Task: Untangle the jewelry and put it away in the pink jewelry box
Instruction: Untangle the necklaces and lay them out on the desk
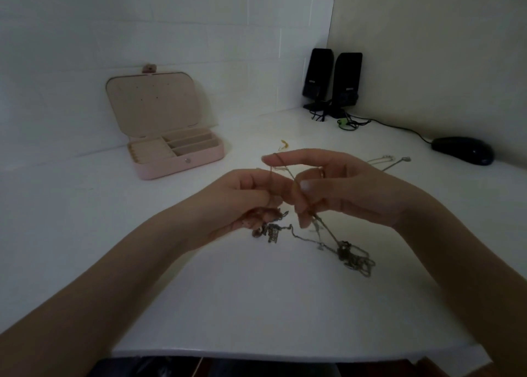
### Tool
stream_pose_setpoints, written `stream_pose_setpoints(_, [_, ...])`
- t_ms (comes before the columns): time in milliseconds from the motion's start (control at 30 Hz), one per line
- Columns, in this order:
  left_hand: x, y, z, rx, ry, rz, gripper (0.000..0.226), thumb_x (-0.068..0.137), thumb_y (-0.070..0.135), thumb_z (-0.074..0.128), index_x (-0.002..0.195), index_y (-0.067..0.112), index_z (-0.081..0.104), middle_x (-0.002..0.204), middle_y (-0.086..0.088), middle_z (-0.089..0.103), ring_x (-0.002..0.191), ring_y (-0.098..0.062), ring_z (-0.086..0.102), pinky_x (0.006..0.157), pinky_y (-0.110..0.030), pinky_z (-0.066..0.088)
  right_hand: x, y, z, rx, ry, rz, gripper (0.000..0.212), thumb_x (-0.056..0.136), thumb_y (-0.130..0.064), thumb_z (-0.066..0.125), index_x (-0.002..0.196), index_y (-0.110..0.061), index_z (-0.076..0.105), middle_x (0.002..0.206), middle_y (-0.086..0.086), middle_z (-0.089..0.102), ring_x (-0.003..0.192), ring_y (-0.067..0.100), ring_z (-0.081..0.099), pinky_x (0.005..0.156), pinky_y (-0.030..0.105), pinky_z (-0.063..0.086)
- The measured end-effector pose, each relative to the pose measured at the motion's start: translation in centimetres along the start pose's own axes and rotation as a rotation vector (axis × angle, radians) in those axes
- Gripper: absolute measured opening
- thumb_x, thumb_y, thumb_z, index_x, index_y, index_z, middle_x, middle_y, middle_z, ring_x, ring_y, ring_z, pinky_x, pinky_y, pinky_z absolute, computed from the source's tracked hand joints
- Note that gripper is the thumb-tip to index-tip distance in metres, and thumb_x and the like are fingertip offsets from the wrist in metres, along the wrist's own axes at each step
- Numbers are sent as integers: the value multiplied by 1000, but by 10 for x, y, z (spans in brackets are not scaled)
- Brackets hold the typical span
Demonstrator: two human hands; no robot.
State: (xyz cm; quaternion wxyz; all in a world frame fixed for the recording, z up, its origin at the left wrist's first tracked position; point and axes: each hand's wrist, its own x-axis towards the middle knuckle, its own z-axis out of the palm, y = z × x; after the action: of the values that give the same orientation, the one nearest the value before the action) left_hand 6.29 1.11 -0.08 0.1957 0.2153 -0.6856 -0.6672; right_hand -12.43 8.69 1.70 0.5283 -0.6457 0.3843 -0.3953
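A tangle of thin metal chains trails over the white desk in front of me, and part of it is lifted between my hands. My left hand pinches one strand, with a clump of chain and charms hanging under its fingers. My right hand, a ring on one finger, pinches another strand; a loop runs over its outstretched forefinger. The pink jewelry box stands open at the far left, lid up against the wall, its compartments looking bare.
A small gold piece lies on the white desk beyond my hands. More chains lie to the right. Two black speakers with cables stand in the corner, a dark mouse at far right.
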Motion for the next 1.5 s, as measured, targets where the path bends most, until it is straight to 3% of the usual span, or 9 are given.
stream_pose_setpoints(200, [2, -2, 4, -11, -19, -22, 23, 87, -8, 53, 107, 4, 54, 80, -4, 69, 50, -9, 58, 38, -14, 38, 2, 0, -1, -148, 105, -38, 40, 89, -13, 54, 128, -22, 57, 86, 8, 72, 76, 23, 67, 66, 30, 52])
stream_pose_setpoints(267, [3, -1, 5, -37, -25, -23, 27, 83, -6, 58, 107, 6, 53, 83, -3, 70, 49, -8, 58, 37, -14, 38, 3, 2, -1, -164, 170, -65, 38, 88, -13, 56, 125, -21, 60, 84, 7, 71, 74, 20, 62, 63, 27, 48])
stream_pose_setpoints(400, [4, 0, 6, -60, -45, -52, 44, 71, 7, 66, 114, 5, 54, 103, -11, 72, 46, -7, 59, 35, -12, 38, 5, 1, 4, -200, 248, -142, 33, 87, -14, 57, 119, -22, 61, 82, -5, 73, 77, 5, 61, 72, 25, 40])
stream_pose_setpoints(533, [4, 0, 11, -30, -58, -43, 22, 72, 16, 65, 92, 9, 63, 89, -7, 74, 45, -6, 59, 36, -12, 38, 6, -1, 7, -166, 270, -149, 37, 87, -14, 58, 123, -22, 59, 84, -4, 72, 78, 12, 58, 73, 32, 38])
stream_pose_setpoints(633, [3, 2, 9, -43, -18, -55, 18, 68, 18, 67, 84, 11, 65, 85, -7, 74, 43, -5, 58, 38, -12, 41, 7, 0, 5, -143, 321, -125, 35, 86, -17, 61, 119, -25, 62, 86, -2, 72, 78, 13, 60, 76, 34, 40])
stream_pose_setpoints(833, [2, 3, 9, -115, 9, -81, 19, 77, 9, 63, 95, 4, 60, 86, -8, 74, 63, -14, 71, 43, -15, 50, 7, 1, 5, -48, 311, -137, 31, 86, -14, 59, 114, -27, 65, 77, 2, 69, 73, 13, 61, 73, 27, 48])
stream_pose_setpoints(1000, [0, 5, 5, -229, 43, -79, 12, 81, 10, 58, 90, 3, 63, 88, -11, 74, 74, -18, 73, 51, -19, 54, 5, -1, 2, -35, 382, -151, 31, 83, -16, 61, 113, -23, 65, 76, 0, 68, 76, 9, 63, 73, 22, 48])
stream_pose_setpoints(1333, [0, 7, 4, -354, 177, 1, 13, 81, 15, 57, 88, 6, 61, 84, -4, 74, 75, -13, 72, 44, -18, 51, 3, -3, 2, -31, 367, -141, 28, 84, -15, 60, 110, -24, 67, 64, -1, 58, 62, 9, 51, 63, 20, 46])
stream_pose_setpoints(1500, [2, 7, 3, -372, 195, -3, 11, 90, 11, 51, 84, 7, 60, 74, -2, 71, 63, -8, 69, 41, -16, 48, 3, -2, 3, 7, 354, -147, 31, 83, -13, 59, 111, -24, 66, 62, -3, 56, 59, 6, 53, 59, 19, 45])
